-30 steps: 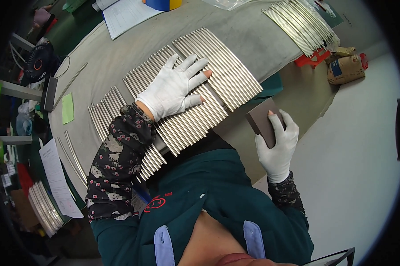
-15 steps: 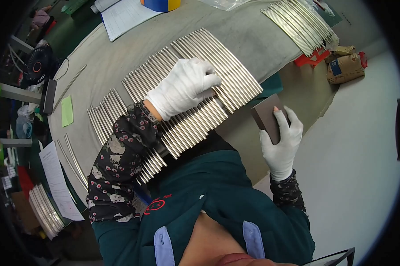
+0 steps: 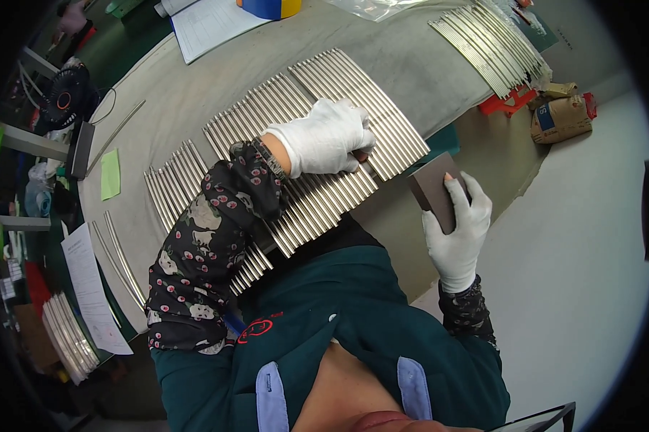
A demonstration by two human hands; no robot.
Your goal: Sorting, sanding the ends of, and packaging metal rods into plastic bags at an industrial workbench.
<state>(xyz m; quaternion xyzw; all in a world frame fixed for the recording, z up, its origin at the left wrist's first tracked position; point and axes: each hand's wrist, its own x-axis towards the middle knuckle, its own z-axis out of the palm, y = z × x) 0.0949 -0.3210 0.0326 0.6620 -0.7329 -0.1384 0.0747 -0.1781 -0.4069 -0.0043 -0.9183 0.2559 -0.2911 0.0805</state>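
Observation:
Silvery metal rods (image 3: 386, 119) lie side by side in close rows on the grey table. Over the middle of them is my left hand (image 3: 323, 137) in a white glove, its fingers curled down onto the rods near a gap between two groups. What those fingers grip, if anything, is hidden under the hand. Off the table's near right edge, my right hand (image 3: 460, 234), also gloved and with a bare fingertip showing, holds up a grey-brown sanding block (image 3: 434, 191) between thumb and fingers.
More rods (image 3: 486, 50) lie at the far right, above a red stool (image 3: 508, 102) and a brown sack (image 3: 563, 119). Papers (image 3: 213, 29) and a blue-yellow roll (image 3: 270, 7) sit at the back. A black fan (image 3: 65, 97) and a green note (image 3: 110, 175) are on the left.
My left hand has moved a little to the right across the rods, its fingers still curled down. My right hand and the sanding block have hardly moved.

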